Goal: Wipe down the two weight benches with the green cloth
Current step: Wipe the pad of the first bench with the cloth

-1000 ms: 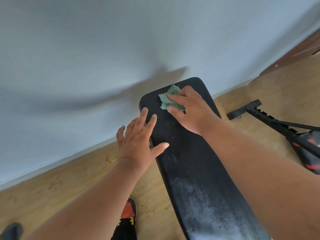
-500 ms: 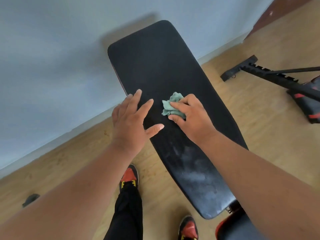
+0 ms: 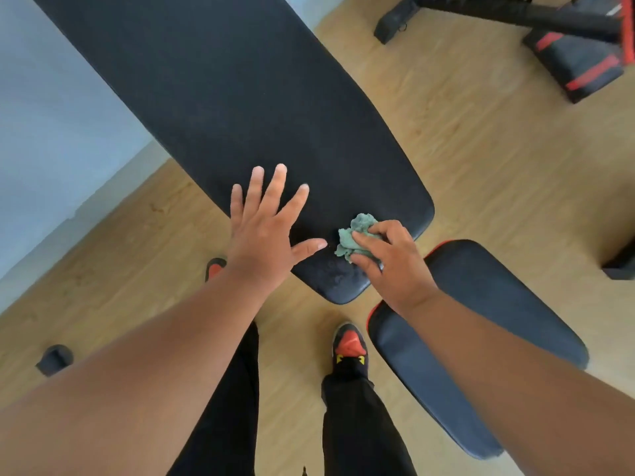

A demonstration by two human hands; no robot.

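Wood-grain floor runs under everything, meeting a pale wall at the left. From the fingers outward: the right hand has its fingers curled over a crumpled green cloth, thumb below it, pinching the wad and pressing it onto the near end of the long black pad. The cloth sits close to the pad's rounded lower corner, where the surface shows a faint dull smear. The left hand lies flat on the same pad just beside the cloth, fingers straight and spread apart, thumb stretched toward the cloth without touching it. Both bare forearms reach in from the bottom corners.

Just below the right wrist, the seat pad of the same bench shows, dark with a red edge, separated from the long pad by a narrow gap. Black trouser legs and red-and-black shoes stand on the floor between the arms; the other shoe is mostly hidden behind the left forearm.

At the upper right, well apart, lies the second bench, black with red stripes, with a black frame bar and foot. A small dark object rests on the floor at the lower left; what it is cannot be told.
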